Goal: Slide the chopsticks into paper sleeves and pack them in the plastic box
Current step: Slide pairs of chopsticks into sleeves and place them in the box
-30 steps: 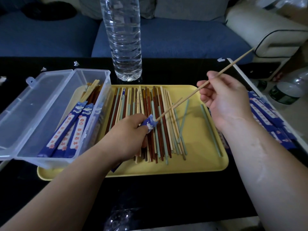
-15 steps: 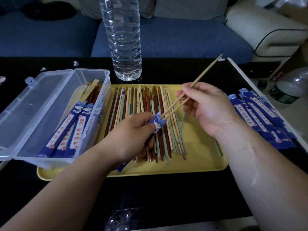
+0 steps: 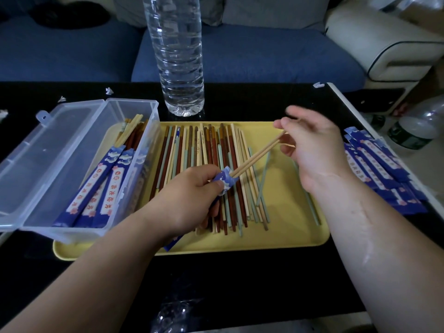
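Head: left hand (image 3: pixel 187 200) grips sleeve (image 3: pixel 227 182), right hand (image 3: pixel 312 150) pinches chopsticks (image 3: pixel 254 159); boxed sleeves (image 3: pixel 113 191) red-lettered.

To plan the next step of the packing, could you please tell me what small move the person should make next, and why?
Probably the right hand should push the pale chopstick pair deeper into the blue paper sleeve: much of their length sticks out of its mouth, and the left hand grips the sleeve near that mouth, steadying it.

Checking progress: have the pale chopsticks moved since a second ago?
Yes: the pale chopsticks slid down-left into the sleeve; their far end, earlier past the yellow tray, is now over it.
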